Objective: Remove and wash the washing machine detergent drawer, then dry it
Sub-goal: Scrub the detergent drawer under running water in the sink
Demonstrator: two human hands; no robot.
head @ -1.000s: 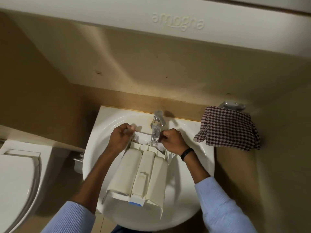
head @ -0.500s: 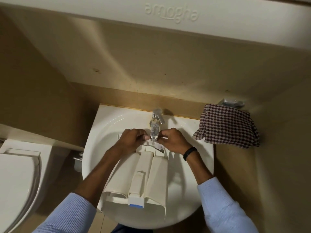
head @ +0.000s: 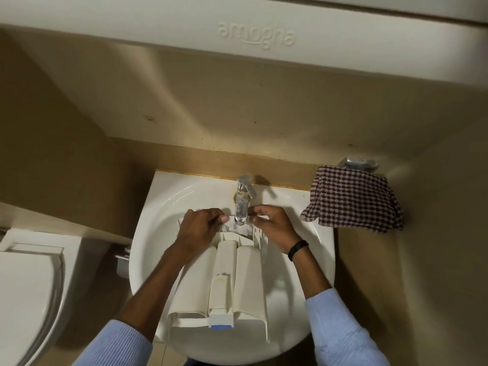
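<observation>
detergent drawer [head: 227,286] in basin [head: 163,207], far end under tap [head: 243,199] | left hand [head: 198,228] grips its far-left corner | right hand [head: 272,225] pinches far-right edge | checked cloth [head: 353,202] hangs right

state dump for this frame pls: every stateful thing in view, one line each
tap: running
detergent drawer: lying in the sink, far end under the stream
left hand: grips the drawer's far end
right hand: grips the drawer's far end
checked cloth: hanging beside the sink, untouched
toilet lid: down
</observation>
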